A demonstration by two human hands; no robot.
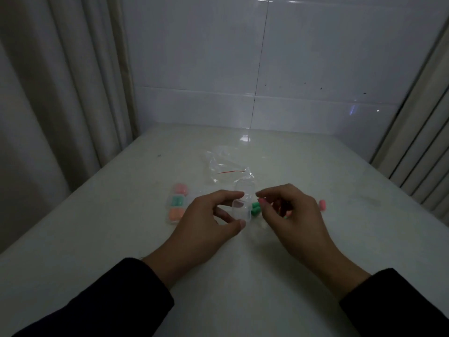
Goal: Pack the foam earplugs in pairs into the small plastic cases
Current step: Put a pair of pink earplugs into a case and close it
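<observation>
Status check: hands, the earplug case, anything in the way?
Left hand holds open clear plastic case. Right hand pinches pink foam earplug beside it. Nothing blocking.

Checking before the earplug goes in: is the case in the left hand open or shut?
Open. The case in the left hand has its clear lid raised behind the base; the right hand pinches a pink earplug beside it.

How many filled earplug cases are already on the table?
3, in a row left of the left hand: pink case, green case, orange case. None seem hidden.
</observation>
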